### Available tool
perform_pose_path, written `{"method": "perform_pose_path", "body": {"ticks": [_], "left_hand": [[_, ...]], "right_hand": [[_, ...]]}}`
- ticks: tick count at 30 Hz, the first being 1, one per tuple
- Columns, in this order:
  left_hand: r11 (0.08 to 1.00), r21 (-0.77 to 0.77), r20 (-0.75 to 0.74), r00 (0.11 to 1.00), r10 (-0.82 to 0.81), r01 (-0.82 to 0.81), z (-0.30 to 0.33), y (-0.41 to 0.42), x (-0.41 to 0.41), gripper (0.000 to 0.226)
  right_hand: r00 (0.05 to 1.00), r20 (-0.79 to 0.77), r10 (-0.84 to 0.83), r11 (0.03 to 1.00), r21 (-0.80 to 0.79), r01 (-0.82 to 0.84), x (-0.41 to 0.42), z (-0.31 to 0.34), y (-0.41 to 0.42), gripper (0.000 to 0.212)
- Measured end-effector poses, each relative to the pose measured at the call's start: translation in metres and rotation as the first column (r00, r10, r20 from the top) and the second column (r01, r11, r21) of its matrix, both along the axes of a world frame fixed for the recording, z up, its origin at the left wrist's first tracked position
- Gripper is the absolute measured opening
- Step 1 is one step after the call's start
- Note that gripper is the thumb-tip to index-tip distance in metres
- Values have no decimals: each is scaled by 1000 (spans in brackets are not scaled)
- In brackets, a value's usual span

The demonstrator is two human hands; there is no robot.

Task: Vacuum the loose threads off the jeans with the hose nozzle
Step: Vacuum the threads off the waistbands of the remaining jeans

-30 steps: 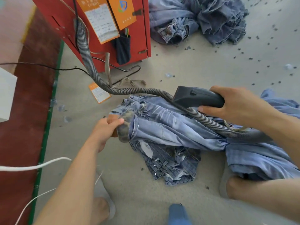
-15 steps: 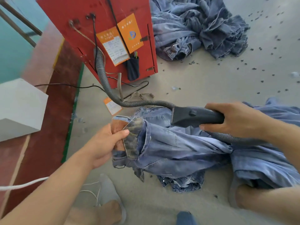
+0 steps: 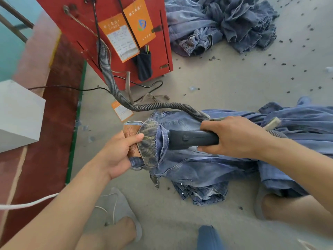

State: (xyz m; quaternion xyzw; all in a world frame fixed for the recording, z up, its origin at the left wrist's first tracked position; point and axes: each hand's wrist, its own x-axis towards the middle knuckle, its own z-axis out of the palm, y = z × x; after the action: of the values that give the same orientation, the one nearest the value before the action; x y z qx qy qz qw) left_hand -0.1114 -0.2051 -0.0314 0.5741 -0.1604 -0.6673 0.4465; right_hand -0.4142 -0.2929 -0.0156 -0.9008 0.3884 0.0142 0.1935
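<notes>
Vacuuming in progress, judged near its start on this pair. Left hand [image 3: 117, 154] pinches the turned-back waistband [image 3: 148, 143], thumb across the tan leather patch [image 3: 130, 133]; right hand [image 3: 232, 136] is wrapped around the smooth, dark plastic nozzle [image 3: 191, 139], whose mouth meets the folded denim just beside the waistband. Jeans [image 3: 207, 166] lie crumpled on the concrete floor [image 3: 225, 83], soft, faded blue, most of the cloth apparently unswept. Ribbed grey hose [image 3: 126, 101] curves back to the red cabinet [image 3: 115, 8]. Beyond, heaped denim [image 3: 225, 22] and scattered dark lint.
</notes>
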Motion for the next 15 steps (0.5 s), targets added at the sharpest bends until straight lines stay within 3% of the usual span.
{"method": "perform_pose_path", "body": {"ticks": [7, 12, 15], "left_hand": [[1000, 29, 26, 1000, -7, 6, -2, 0, 3, 27], [998, 61, 32, 999, 21, -23, -10, 1, 1, 24], [987, 157, 89, 996, 26, -40, -20, 3, -10, 25]], "right_hand": [[905, 367, -213, 977, 104, 187, -3, 17, -4, 36], [970, 131, -206, 978, 70, 198, -19, 19, -13, 34], [977, 90, -192, 981, 48, 188, -20, 17, -11, 37]]}}
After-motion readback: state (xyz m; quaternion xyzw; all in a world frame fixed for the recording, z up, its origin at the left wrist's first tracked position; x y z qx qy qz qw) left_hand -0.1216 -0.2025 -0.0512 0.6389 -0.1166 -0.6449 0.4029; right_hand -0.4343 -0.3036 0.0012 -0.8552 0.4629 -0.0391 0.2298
